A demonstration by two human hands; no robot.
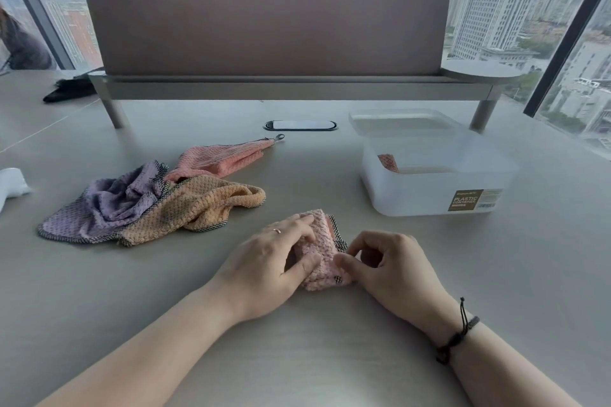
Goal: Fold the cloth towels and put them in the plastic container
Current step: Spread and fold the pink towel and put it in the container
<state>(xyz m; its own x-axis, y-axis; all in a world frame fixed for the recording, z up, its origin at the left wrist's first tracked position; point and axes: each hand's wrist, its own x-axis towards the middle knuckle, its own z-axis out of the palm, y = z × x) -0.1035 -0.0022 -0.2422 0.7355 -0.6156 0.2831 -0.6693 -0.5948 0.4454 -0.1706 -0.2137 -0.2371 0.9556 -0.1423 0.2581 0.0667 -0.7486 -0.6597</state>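
Left of the plastic container (pixel 436 188), three unfolded towels (pixel 155 205) are lying heaped on the tabletop (pixel 297 357). Nearer that container, the left hand (pixel 274 261) is pressing flat on the folded pink towel (pixel 322 261); the right hand (pixel 386 261) is pinching its edge. One towel appears to be sitting inside already. Risk: in lifting, the thick fold is likely to spring open if either grip slackens.

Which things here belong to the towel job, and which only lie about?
Job: pink towel under both hands; purple towel; orange towel; salmon towel; plastic container; its lid.
Lying about: black item; white object.
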